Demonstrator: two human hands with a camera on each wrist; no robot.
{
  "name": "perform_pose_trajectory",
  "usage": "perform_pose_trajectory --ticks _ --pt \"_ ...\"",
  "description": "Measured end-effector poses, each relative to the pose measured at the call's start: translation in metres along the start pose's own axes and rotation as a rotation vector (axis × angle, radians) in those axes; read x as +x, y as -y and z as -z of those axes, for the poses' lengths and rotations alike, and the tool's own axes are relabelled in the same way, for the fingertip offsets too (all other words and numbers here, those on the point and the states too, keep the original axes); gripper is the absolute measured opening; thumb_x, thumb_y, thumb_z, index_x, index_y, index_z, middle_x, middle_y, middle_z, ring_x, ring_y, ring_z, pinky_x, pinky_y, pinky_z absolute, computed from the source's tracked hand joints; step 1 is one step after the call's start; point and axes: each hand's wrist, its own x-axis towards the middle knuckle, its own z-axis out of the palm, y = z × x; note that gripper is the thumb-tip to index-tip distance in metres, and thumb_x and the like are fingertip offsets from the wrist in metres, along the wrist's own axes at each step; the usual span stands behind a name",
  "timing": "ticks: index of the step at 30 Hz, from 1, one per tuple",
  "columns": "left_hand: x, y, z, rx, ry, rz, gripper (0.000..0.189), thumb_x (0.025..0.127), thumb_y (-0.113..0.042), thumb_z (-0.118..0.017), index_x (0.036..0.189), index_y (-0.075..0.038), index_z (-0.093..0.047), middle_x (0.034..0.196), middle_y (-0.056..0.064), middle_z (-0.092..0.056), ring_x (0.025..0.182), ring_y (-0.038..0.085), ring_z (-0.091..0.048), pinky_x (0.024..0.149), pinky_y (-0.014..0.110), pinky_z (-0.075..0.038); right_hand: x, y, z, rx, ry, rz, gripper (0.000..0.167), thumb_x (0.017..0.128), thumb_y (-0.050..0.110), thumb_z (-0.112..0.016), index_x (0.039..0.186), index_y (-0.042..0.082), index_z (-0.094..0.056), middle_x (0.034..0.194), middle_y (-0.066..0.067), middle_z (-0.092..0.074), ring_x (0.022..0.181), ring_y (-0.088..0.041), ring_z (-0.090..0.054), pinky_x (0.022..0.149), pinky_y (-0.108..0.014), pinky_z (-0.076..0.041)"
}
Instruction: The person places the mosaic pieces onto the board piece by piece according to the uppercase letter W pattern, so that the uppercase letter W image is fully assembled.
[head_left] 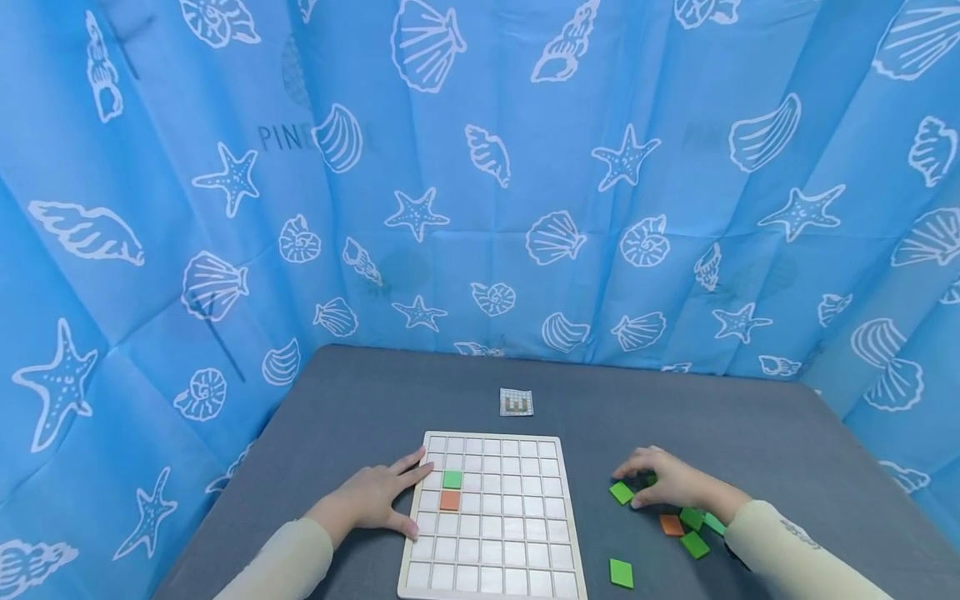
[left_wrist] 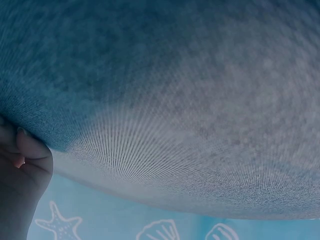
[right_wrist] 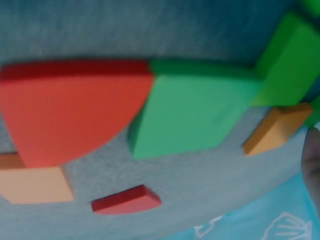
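Note:
My left hand (head_left: 375, 497) rests at the left edge of a white gridded board (head_left: 517, 527), fingers and thumb spread along its frame. A green square tile (head_left: 452, 479) sits in the grid, with an orange square tile (head_left: 450, 500) directly below it. To the right of the board, my right hand (head_left: 663, 478) is low over the table, its thumb and fingertips apart, right at the edge of a loose green tile (head_left: 622, 492). Another green piece (head_left: 651, 480) shows partly beneath that palm. The right wrist view catches only a sliver of the hand.
A small patterned card (head_left: 516, 402) lies beyond the board. Under the right forearm are several green tiles and an orange tile (head_left: 671, 525); one green tile (head_left: 621, 573) lies nearer. The right wrist view shows a red curved piece (right_wrist: 75, 110). A blue shell-print curtain (head_left: 480, 208) surrounds the table.

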Motion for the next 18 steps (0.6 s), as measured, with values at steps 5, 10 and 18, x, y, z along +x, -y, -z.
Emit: perform_pose_trajectory --ticks 5,10,18 --pt "0.0000 0.0010 -0.0010 0.000 -0.003 0.000 0.100 0.074 -0.066 -0.067 0.155 -0.022 -0.029 0.161 0.003 -0.018 0.124 0.038 -0.050 0.096 0.052 -0.041 0.0044 -0.0061 0.0018 0.022 0.024 -0.035 0.032 0.081 0.015 -0.079 0.110 0.003 -0.069 0.097 -0.002 -0.055 0.086 -0.016 -0.044 0.076 -0.043 -0.037" --pt "-0.0002 0.0000 -0.0006 -0.010 -0.006 0.005 0.100 0.074 -0.065 -0.068 0.155 -0.022 -0.030 0.161 0.003 -0.019 0.126 0.038 -0.049 0.097 0.053 -0.041 0.0079 -0.0049 0.0006 0.042 0.031 -0.050 0.029 0.080 0.014 -0.080 0.105 0.005 -0.068 0.094 -0.002 -0.052 0.085 -0.019 -0.040 0.074 -0.040 -0.033" --pt "-0.0028 -0.0024 0.0014 -0.012 -0.010 0.009 0.100 0.073 -0.063 -0.070 0.154 -0.020 -0.032 0.160 0.005 -0.021 0.125 0.039 -0.049 0.096 0.053 -0.040 0.0098 -0.0041 -0.0023 0.046 0.027 -0.070 0.026 0.080 0.011 -0.079 0.101 0.006 -0.066 0.091 -0.003 -0.048 0.084 -0.023 -0.038 0.073 -0.039 -0.031"
